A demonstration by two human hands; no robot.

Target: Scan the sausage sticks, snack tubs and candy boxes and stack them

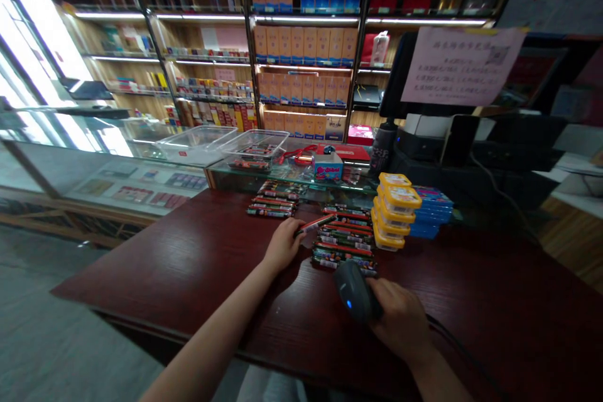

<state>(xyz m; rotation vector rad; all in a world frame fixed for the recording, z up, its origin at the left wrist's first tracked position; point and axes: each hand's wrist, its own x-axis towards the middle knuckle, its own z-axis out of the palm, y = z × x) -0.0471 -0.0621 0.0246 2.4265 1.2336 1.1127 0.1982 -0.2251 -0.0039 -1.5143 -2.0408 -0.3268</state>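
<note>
My left hand (pixel 283 242) is closed on a thin red stick pack (pixel 316 223), holding it just above the dark red counter (pixel 188 264). To its right lies a stack of several similar stick packs (pixel 346 239), and another pile of them (pixel 276 200) lies further back. My right hand (pixel 400 320) grips a black barcode scanner (pixel 354 292) with a blue light, its head pointing toward the stack. The scanner's cable (pixel 452 333) trails off to the right.
A stack of yellow-lidded tubs (pixel 396 210) and blue packets (pixel 433 210) stands right of the stick packs. A glass display case (pixel 141 179) with clear trays (pixel 254 146) runs behind. A monitor with a pink notice (pixel 461 66) sits at right; shelves of boxed goods (pixel 306 44) fill the back.
</note>
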